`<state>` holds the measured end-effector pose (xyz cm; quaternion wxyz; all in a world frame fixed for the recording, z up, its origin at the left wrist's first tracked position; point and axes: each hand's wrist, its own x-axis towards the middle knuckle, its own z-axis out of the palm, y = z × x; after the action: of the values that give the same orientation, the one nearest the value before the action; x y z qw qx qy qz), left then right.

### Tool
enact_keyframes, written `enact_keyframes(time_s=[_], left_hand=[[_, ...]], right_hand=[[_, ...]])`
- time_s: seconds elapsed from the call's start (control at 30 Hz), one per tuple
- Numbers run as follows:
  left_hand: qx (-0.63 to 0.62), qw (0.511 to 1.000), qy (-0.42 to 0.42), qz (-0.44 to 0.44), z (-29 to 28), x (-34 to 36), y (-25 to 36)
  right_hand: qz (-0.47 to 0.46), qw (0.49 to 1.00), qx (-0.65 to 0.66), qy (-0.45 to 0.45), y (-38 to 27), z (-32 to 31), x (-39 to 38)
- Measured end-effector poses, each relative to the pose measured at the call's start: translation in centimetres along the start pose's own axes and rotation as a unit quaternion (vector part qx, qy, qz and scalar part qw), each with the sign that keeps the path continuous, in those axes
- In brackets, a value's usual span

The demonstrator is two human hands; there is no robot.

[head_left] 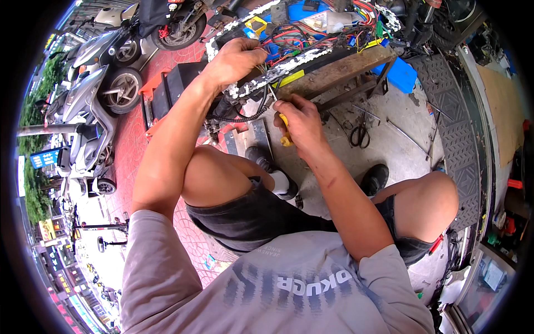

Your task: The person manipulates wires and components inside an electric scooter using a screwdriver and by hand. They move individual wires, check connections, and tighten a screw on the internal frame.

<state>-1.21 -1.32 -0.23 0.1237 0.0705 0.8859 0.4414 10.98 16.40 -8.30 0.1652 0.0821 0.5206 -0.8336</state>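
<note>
In front of me is a long, opened dark housing with ragged white sealant (300, 59) along its rim. A tangle of red, blue and green wires (289, 39) fills it. My left hand (236, 60) reaches over its near left corner, fingers closed and pointing down among the wires; what they grip is hidden. Lower and to the right, my right hand (301, 123) is wrapped round a screwdriver with a yellow handle (286, 133). Its thin metal shaft points up toward the housing's near edge, beside a black corrugated cable sleeve (239, 118). I cannot tell whether the tip touches.
A rusty beam (339, 72) runs along the housing's near side. Black-handled scissors (360, 135) and a metal rod (409, 137) lie on the concrete floor, with a ribbed mat (453, 139) farther right. Parked scooters (89, 111) stand on red paving at the left.
</note>
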Motion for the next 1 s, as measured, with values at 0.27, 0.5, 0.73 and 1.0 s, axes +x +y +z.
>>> enact_keyframes(time_s=[0.27, 0.5, 0.73, 1.0], left_hand=[[0.08, 0.993, -0.089, -0.004, -0.3, -0.1, 2.3], [0.046, 0.998, 0.031, 0.031, 1.1, 0.1, 0.1], [0.131, 0.99, 0.053, 0.013, 0.6, 1.0, -0.5], [0.108, 0.991, -0.059, 0.059, -0.2, -0.1, 0.9]], right_hand=[[0.006, 1.0, 0.02, 0.007, -0.4, 0.1, -0.3], [-0.007, 1.0, -0.004, -0.002, -0.1, -0.3, -0.2], [0.0, 1.0, 0.015, 0.003, -0.3, 0.0, -0.3], [0.0, 1.0, 0.014, 0.007, -0.5, -0.4, -0.3]])
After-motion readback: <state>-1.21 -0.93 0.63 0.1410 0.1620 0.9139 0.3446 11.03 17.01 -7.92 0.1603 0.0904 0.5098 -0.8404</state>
